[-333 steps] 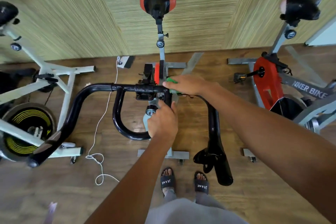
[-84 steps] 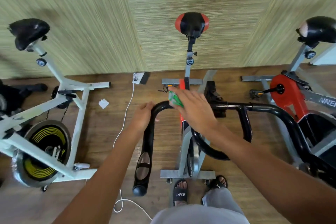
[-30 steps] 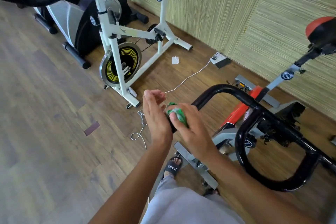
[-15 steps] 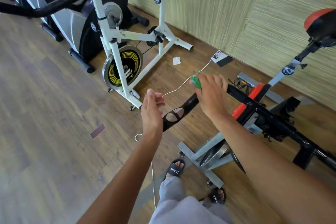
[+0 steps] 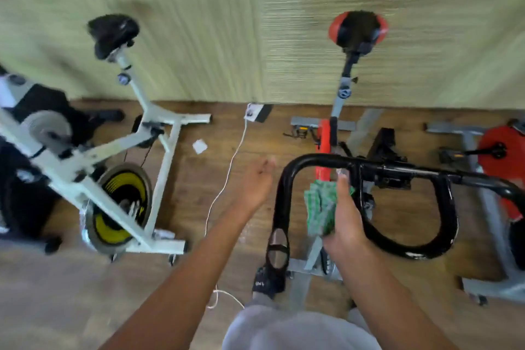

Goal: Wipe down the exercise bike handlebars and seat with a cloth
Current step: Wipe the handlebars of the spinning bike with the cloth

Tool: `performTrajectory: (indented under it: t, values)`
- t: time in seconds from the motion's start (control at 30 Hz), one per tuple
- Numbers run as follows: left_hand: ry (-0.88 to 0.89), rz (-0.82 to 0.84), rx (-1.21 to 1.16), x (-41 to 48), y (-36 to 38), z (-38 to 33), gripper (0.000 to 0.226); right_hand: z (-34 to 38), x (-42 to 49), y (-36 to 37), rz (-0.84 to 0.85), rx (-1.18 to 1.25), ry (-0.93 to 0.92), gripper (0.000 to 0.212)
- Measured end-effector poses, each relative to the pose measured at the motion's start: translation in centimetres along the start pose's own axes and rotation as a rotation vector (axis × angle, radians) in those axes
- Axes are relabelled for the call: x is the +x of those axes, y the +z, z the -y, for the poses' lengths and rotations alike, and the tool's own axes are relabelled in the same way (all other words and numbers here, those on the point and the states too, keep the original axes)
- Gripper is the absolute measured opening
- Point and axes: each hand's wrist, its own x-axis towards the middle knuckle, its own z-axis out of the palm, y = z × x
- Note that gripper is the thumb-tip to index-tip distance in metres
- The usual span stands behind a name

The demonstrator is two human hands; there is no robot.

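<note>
The red-and-grey exercise bike stands in front of me with its black handlebars (image 5: 295, 167) curving toward me. Its black-and-red seat (image 5: 357, 30) is up by the wall. My right hand (image 5: 345, 213) holds a green checked cloth (image 5: 321, 212) just inside the left handlebar arm, off the bar. My left hand (image 5: 255, 182) hovers empty to the left of that arm, fingers apart, not touching it. The picture is motion-blurred.
A white bike with a yellow flywheel (image 5: 119, 207) stands to the left. Another red bike (image 5: 500, 150) is at the right edge. A white cable (image 5: 227, 173) runs across the wooden floor from a wall adapter (image 5: 255, 112). My sandalled foot (image 5: 267, 281) is below the bar end.
My view has swung back to face the bike head-on. My right hand has come off the left handlebar and drawn the cloth inward. My left hand stays empty beside the bar.
</note>
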Motion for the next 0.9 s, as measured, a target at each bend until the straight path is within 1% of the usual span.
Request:
performTrajectory:
  t: [0.03,0.07,0.1,0.17,0.23,0.27,0.33,0.37,0.43,0.47,0.5,0.57,0.63,0.7,0.77,0.83,0.87,0.9]
  values:
    - [0.058,0.070,0.048,0.9,0.0,-0.9,0.035,-0.4,0.0,0.3,-0.009,0.075,0.057,0.050]
    - [0.103,0.142,0.111,1.7,0.0,-1.7,0.035,-0.5,0.1,0.8,-0.019,0.133,0.074,0.047]
    - [0.137,0.195,0.179,2.3,0.2,-2.2,0.035,-0.6,0.6,1.3,-0.031,0.166,0.071,0.044]
    - [0.155,0.239,0.270,3.2,0.5,-2.7,0.034,-0.1,1.3,2.5,-0.063,0.225,0.018,0.050]
    - [0.149,0.248,0.229,4.0,0.6,-2.6,0.031,1.3,2.3,4.1,-0.106,0.279,-0.049,0.058]
    - [0.141,0.256,0.197,4.2,0.6,-2.5,0.029,1.9,2.8,4.8,-0.144,0.269,-0.068,0.061]
    - [0.142,0.278,0.167,4.4,0.5,-2.5,0.027,2.1,6.5,5.4,-0.234,0.155,-0.086,0.066]
    - [0.147,0.284,0.164,4.5,0.4,-2.4,0.028,1.7,7.6,6.1,-0.247,0.069,-0.085,0.067]
    - [0.178,0.290,0.162,4.8,0.4,-2.0,0.029,0.4,6.6,7.1,-0.243,-0.137,-0.118,0.053]
    - [0.195,0.294,0.160,5.0,0.3,-1.7,0.031,-0.1,4.7,7.8,-0.229,-0.288,-0.138,0.047]
    - [0.211,0.301,0.155,5.2,0.2,-1.3,0.032,-0.3,2.8,8.4,-0.188,-0.425,-0.143,0.046]
    - [0.219,0.344,0.134,5.6,0.1,-0.8,0.035,0.2,1.6,8.5,-0.096,-0.495,-0.094,0.052]
    - [0.198,0.379,0.104,5.8,-0.1,-0.7,0.037,1.0,1.5,8.4,-0.077,-0.487,-0.086,0.056]
    - [0.202,0.370,0.100,5.8,-0.1,-0.7,0.038,0.8,0.8,8.8,-0.124,-0.538,-0.174,0.056]
    - [0.212,0.349,0.093,5.7,0.0,-0.7,0.037,-0.9,-0.5,8.5,-0.107,-0.675,-0.249,0.053]
    - [0.221,0.342,0.100,5.5,0.0,-1.0,0.036,-2.6,-2.2,7.2,-0.078,-0.876,-0.142,0.059]
    - [0.217,0.342,0.109,5.5,0.0,-1.2,0.036,-3.0,-3.4,6.4,-0.064,-0.961,-0.042,0.058]
    - [0.220,0.342,0.119,5.5,0.0,-1.2,0.036,-3.3,-4.9,5.8,-0.046,-1.039,0.021,0.052]
